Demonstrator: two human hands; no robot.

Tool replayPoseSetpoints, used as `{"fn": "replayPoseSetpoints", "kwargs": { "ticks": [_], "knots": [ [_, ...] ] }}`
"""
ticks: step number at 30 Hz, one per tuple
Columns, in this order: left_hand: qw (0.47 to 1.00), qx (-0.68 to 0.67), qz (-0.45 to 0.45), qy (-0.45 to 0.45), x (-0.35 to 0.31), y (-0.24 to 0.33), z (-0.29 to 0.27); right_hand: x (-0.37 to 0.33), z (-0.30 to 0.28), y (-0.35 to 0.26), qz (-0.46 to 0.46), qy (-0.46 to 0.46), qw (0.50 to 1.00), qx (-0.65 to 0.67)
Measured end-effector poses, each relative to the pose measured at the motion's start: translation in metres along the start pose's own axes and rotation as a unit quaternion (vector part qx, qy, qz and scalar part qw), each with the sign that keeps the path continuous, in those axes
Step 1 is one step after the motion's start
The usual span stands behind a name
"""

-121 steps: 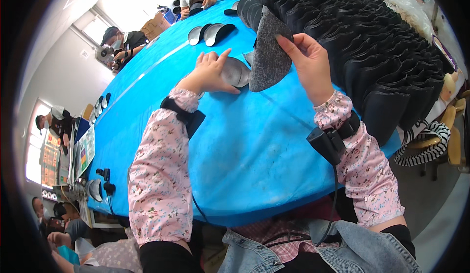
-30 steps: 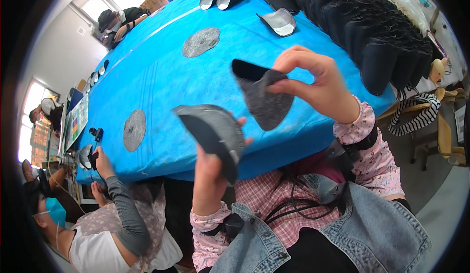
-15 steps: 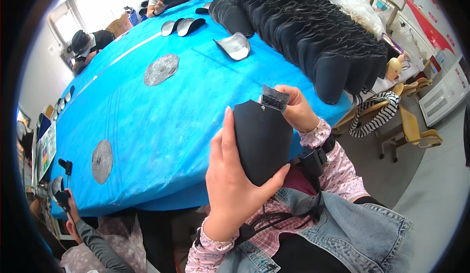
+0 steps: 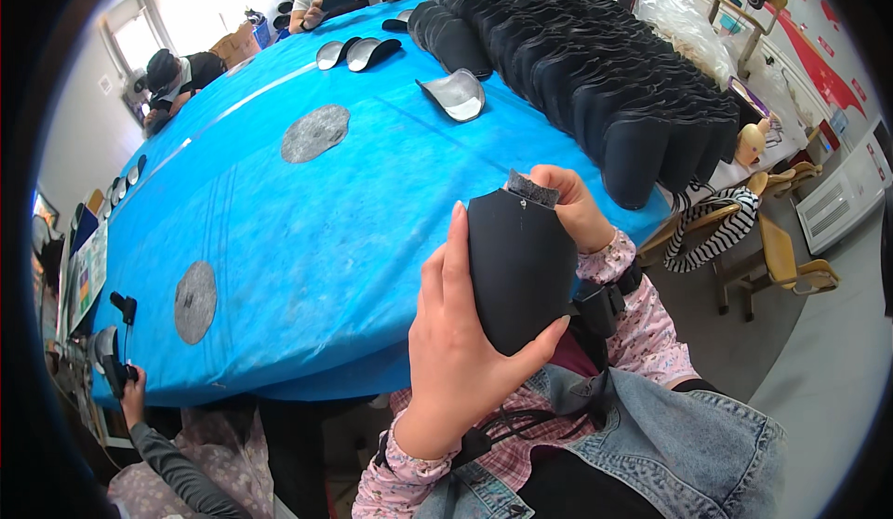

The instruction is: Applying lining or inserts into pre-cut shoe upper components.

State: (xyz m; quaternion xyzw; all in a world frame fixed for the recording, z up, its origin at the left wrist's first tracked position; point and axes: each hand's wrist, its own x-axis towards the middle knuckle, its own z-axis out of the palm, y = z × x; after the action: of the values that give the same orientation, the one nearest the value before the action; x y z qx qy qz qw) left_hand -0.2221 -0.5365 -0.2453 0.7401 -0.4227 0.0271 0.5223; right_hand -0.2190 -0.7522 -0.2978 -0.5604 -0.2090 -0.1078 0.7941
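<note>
My left hand (image 4: 456, 324) grips a curved black shell (image 4: 524, 259), its fingers along the left side and its thumb across the lower right edge. The shell is upright, its smooth outer face toward me. A small pale mark shows near its notched top edge. My right hand (image 4: 577, 205) pinches a dark grey fuzzy strip (image 4: 532, 189) at that top edge. Most of the strip is behind the shell, so I cannot tell whether it is fixed there. The right fingertips are partly hidden by the shell and strip.
Blue sheeting covers the table (image 4: 372, 268). Long rows of nested black shells (image 4: 595, 82) stand at the far right. One shell with a silvery inside (image 4: 453, 96) lies beyond my hands. Grey oval felt pieces (image 4: 316, 134) lie leftward. Co-workers sit around the table; one hand (image 4: 135, 391) holds a black tool.
The grey strip has gone from standing over the front of the top edge to mostly behind it. Both hands and the shell have shifted slightly right in the picture.
</note>
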Motion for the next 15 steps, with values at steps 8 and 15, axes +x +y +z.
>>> {"fn": "replayPoseSetpoints", "kwargs": {
  "ticks": [8,15],
  "knots": [
    [1.000,-0.002,-0.002,-0.007,0.0014,0.0007,-0.0015,0.0023,0.0032,-0.0043,-0.009,-0.026,0.999,-0.019],
    [1.000,-0.015,-0.007,-0.014,-0.0006,0.0008,0.0001,0.0010,0.0044,-0.0035,-0.012,-0.034,0.999,0.000]
  ]
}}
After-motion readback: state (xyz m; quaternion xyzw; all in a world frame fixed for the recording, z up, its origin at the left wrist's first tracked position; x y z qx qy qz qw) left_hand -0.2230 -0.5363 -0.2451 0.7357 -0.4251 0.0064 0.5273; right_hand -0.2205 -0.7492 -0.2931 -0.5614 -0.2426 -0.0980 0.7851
